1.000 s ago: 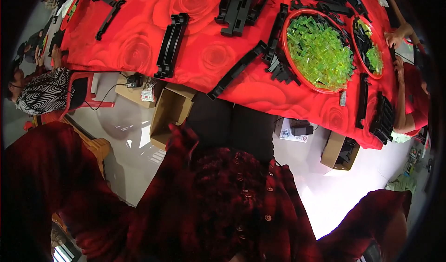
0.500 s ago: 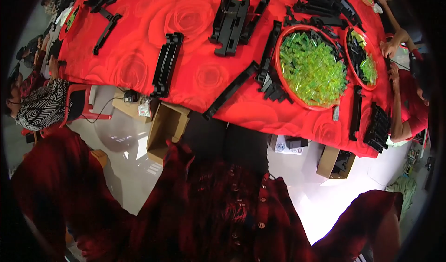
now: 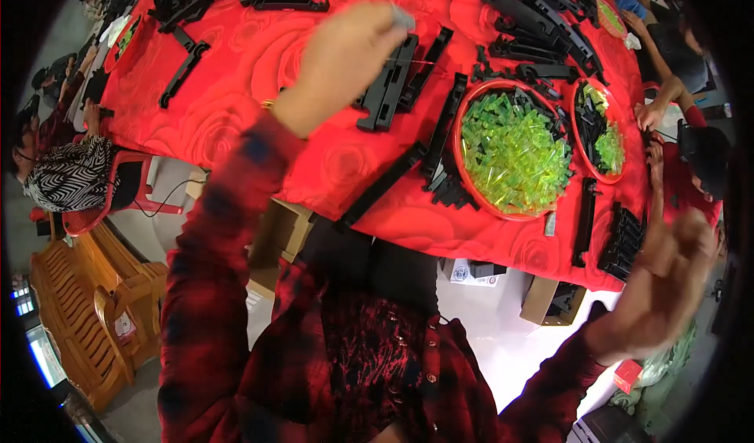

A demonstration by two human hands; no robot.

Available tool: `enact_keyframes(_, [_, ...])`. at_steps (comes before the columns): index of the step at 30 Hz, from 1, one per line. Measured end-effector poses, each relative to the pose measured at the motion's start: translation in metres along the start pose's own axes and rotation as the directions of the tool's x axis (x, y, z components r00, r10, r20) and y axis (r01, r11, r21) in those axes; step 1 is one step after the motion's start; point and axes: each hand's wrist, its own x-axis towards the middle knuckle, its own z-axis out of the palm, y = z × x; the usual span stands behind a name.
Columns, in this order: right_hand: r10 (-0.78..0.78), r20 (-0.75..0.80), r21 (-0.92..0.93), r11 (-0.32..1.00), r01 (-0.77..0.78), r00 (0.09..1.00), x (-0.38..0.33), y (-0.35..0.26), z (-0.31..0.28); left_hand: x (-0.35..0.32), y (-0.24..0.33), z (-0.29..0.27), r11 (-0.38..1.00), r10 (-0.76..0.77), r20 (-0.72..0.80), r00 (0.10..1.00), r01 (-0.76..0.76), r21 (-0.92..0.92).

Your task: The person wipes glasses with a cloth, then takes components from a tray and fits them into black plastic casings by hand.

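A black slotted plastic bracket (image 3: 386,89) lies on a red, rose-patterned table (image 3: 338,168), its far end covered from view by a worker's left hand (image 3: 343,62). The fingers of that hand curl inward, with a small blue-grey object (image 3: 402,17) at their tips; motion blur leaves unclear what it is and whether the fingers grip it. A slim black strip (image 3: 428,66) lies just right of the bracket, and a longer black strip (image 3: 381,188) slants toward the near table edge. To their right, a large red basin (image 3: 459,160) brims with translucent green pieces, beside a smaller red basin (image 3: 609,181) of black and green parts. The worker's right hand (image 3: 660,290), also blurred, appears by the table's right corner near a stack of black brackets (image 3: 619,240); whether its fingers are apart or together cannot be told. Both forearms wear red-and-dark plaid sleeves (image 3: 208,278). At far left, a person in a zebra-striped top (image 3: 71,177) sits by a red chair (image 3: 141,185), with a slatted wooden bench (image 3: 82,309) nearer the camera.
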Motion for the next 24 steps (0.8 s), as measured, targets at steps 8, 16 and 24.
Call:
enact_keyframes(8, [0.324, -0.091, -0.078, 0.941, -0.331, 0.942, -0.02, 0.086, -0.001, -0.038, -0.043, 0.077, 0.798, 0.012, 0.263, 0.965, -0.167, 0.579])
enact_keyframes(16, [0.399, -0.139, -0.024, 0.913, -0.406, 0.906, -0.033, 0.118, -0.015, -0.025, -0.068, 0.071, 0.823, 0.038, 0.064, 0.997, -0.068, 0.564])
enact_keyframes(24, [0.439, -0.128, -0.126, 0.882, -0.453, 0.89, -0.036, 0.131, 0.001, -0.006, -0.06, 0.01, 0.836, 0.11, -0.227, 0.968, 0.033, 0.547])
